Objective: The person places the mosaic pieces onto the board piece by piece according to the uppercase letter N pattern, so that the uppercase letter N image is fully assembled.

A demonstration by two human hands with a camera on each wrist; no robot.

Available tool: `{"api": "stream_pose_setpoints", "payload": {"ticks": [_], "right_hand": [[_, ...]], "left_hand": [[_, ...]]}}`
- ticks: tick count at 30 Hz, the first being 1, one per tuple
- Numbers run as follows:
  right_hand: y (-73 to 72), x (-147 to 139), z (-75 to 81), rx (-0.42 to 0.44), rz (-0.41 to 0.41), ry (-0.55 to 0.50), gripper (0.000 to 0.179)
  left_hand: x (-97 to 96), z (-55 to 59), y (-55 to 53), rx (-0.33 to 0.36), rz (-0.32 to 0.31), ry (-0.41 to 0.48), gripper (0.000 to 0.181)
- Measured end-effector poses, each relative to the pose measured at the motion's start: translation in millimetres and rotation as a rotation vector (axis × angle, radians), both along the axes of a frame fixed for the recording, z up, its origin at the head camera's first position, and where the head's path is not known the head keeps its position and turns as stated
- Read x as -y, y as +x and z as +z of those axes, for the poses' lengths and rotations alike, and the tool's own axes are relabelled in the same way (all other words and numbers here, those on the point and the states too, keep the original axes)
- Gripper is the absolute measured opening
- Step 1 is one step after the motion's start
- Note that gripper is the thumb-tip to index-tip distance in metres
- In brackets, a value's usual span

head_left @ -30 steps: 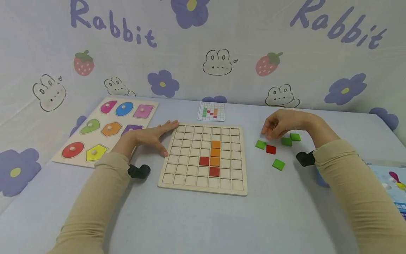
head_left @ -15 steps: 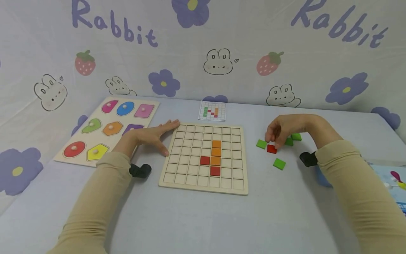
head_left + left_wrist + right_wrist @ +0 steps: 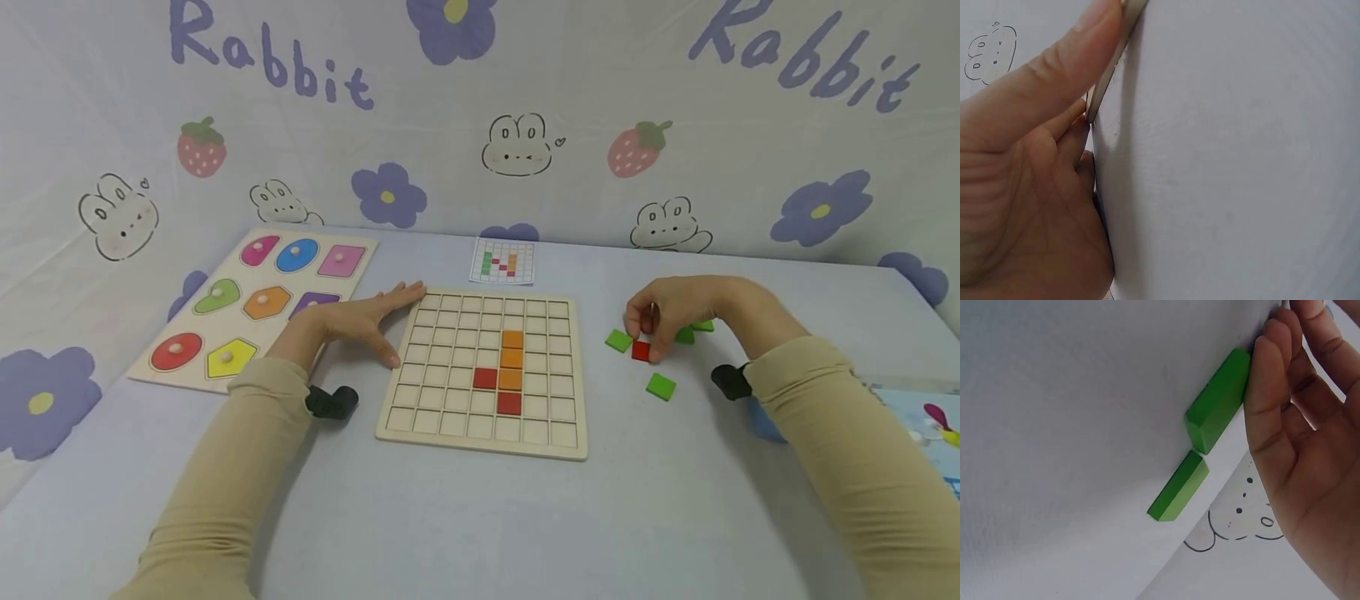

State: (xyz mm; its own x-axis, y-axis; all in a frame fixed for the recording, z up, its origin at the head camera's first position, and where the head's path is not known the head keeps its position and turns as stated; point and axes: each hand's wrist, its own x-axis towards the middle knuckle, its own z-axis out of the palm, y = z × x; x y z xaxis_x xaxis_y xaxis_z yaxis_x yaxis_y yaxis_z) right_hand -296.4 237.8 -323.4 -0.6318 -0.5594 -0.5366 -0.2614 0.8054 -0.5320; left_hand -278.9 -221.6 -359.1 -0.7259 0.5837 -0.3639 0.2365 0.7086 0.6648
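Note:
My left hand [image 3: 358, 323] spreads along the left edge of a wooden grid board [image 3: 450, 427], its thumb at the side and its fingers at the far corner. The left wrist view shows the thumb pressing the board's edge [image 3: 1109, 81]. On the board sit three orange tiles [image 3: 512, 358] in a column and two red tiles [image 3: 485, 378]. Right of the board, my right hand [image 3: 678, 304] pinches a loose red tile [image 3: 641, 350] between thumb and fingers at the tabletop. Green tiles [image 3: 618, 340] lie around that hand; two green tiles [image 3: 1219, 400] show beside it in the right wrist view.
A small pattern card [image 3: 502, 262] lies behind the board. On the left rests a knobbed shape puzzle [image 3: 247, 333]. Another green tile [image 3: 661, 386] lies nearer me. A blue container [image 3: 767, 423] is partly hidden by my right sleeve, with a printed box [image 3: 918, 417] beyond it.
My right hand has moved down and slightly right onto the loose red tile, and its thumb and fingers have closed on it. My left hand stays at the board.

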Motion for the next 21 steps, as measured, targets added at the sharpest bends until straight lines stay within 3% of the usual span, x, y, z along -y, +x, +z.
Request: {"api": "stream_pose_setpoints", "payload": {"ticks": [13, 21], "right_hand": [[4.0, 1.3, 2.1, -0.015, -0.003, 0.019, 0.029], [3.7, 3.6, 7.3, -0.083, -0.002, 0.063, 0.027]], "left_hand": [[-0.6, -0.1, 0.6, 0.020, 0.023, 0.006, 0.121], [-0.7, -1.8, -0.7, 0.001, 0.011, -0.001, 0.121]]}}
